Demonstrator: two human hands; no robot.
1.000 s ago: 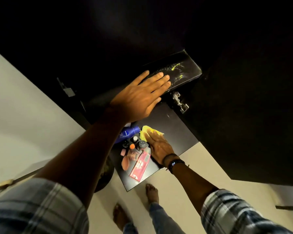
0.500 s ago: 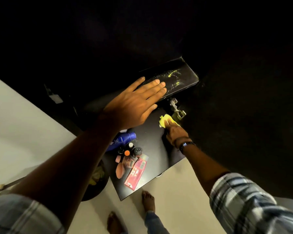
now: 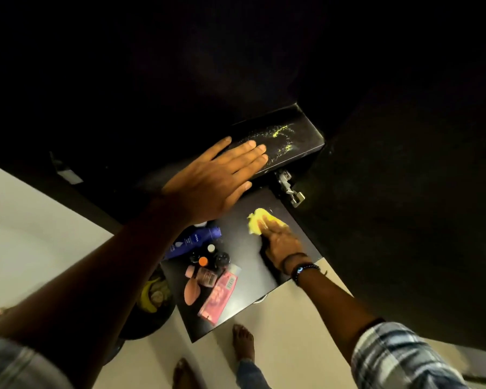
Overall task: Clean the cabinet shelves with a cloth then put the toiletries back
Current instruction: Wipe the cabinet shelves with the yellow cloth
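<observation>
My right hand (image 3: pixel 281 244) presses a yellow cloth (image 3: pixel 260 223) flat onto the dark lower shelf (image 3: pixel 264 279), near its back right corner. My left hand (image 3: pixel 216 178) lies flat, fingers spread, on the edge of the upper shelf (image 3: pixel 292 138), which carries yellow smears. Toiletries cluster at the lower shelf's left side: a blue Nivea bottle (image 3: pixel 192 241), small dark bottles (image 3: pixel 212 258), a pink tube (image 3: pixel 219 297), a peach sponge (image 3: pixel 192 292).
A metal door hinge (image 3: pixel 288 188) sits just beyond the cloth. The open dark cabinet door fills the right side. A dark bin (image 3: pixel 152 307) with banana peels stands on the pale floor left of the shelf. My bare feet (image 3: pixel 243 342) are below.
My right hand slid the yellow cloth from beside the toiletries toward the back right of the lower shelf, then eased slightly left. My left hand stayed on the upper shelf.
</observation>
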